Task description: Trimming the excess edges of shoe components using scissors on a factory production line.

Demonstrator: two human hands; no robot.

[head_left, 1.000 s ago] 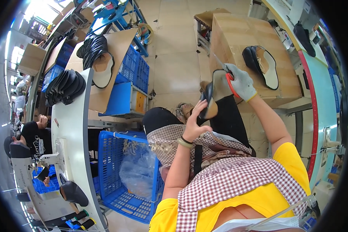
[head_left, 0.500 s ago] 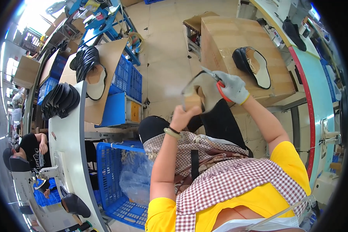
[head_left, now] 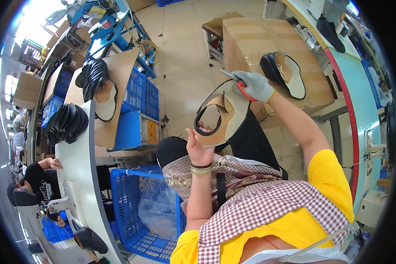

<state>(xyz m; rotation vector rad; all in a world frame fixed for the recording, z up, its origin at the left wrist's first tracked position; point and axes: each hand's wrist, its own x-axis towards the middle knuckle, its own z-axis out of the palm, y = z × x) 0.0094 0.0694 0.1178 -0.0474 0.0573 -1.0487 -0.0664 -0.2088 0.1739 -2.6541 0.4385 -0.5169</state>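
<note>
A shoe upper [head_left: 236, 115] with a pale lining, tan inner and black edge is spread over my lap. My left hand [head_left: 201, 148], bare with bracelets at the wrist, holds its near end, with fingers reaching into the round black-rimmed opening. My right hand [head_left: 258, 86], in a grey-white glove, is closed round red-handled scissors [head_left: 243, 91]. Their blades point up and left, past the upper's far edge. Whether the gloved fingers also pinch the upper cannot be made out.
Another upper [head_left: 297, 81] lies on a cardboard box [head_left: 251, 39] ahead right. Stacked black uppers [head_left: 93, 75] rest on cardboard at left, and black pieces [head_left: 68, 123] on a white table [head_left: 81, 176]. A blue crate [head_left: 123, 207] holds clear plastic. Another person [head_left: 37, 180] sits far left.
The upper, blurred before, has swung round, and its opening now faces up. My left hand has turned and dropped lower. My right hand with the scissors has shifted slightly left and up.
</note>
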